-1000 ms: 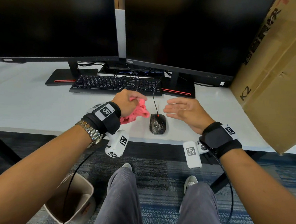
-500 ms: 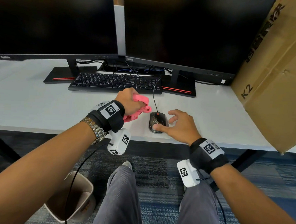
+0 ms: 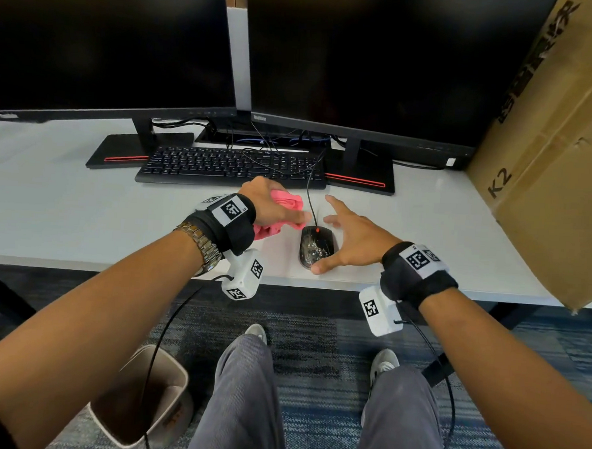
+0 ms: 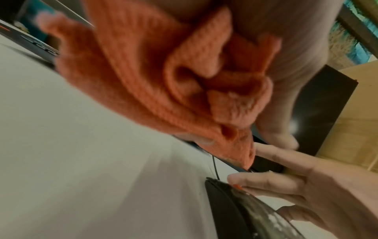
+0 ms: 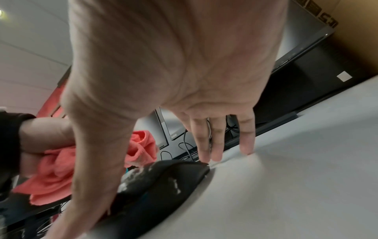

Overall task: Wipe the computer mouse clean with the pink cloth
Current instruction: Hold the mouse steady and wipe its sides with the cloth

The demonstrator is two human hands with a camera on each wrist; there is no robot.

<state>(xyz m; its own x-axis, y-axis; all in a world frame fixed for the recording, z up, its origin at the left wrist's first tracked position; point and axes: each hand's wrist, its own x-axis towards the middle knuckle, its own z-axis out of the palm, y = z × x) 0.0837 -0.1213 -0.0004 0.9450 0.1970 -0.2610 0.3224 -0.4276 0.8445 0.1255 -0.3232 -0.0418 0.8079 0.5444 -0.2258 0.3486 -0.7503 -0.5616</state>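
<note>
A black wired mouse (image 3: 315, 247) with white smears on its back lies on the white desk (image 3: 65, 212), near the front edge. My left hand (image 3: 268, 205) grips a bunched pink cloth (image 3: 289, 203) just left of and above the mouse; the wrist view shows the cloth (image 4: 163, 80) hanging clear of the mouse (image 4: 235, 210). My right hand (image 3: 342, 237) is spread over the mouse's right side with straight fingers, its thumb tip touching the near end. From the right wrist, the fingertips (image 5: 216, 155) reach past the mouse (image 5: 163, 177) to the desk.
A black keyboard (image 3: 229, 167) and two dark monitors (image 3: 365, 56) stand behind the mouse, with its cable running between them. A large cardboard box (image 3: 559, 152) leans over the desk's right end. A waste bin (image 3: 141, 398) sits on the floor by my left leg.
My right hand came from the desk right of the mouse onto it, thumb at the near end, then spread its fingers forward. My left hand brought the cloth nearer the mouse.
</note>
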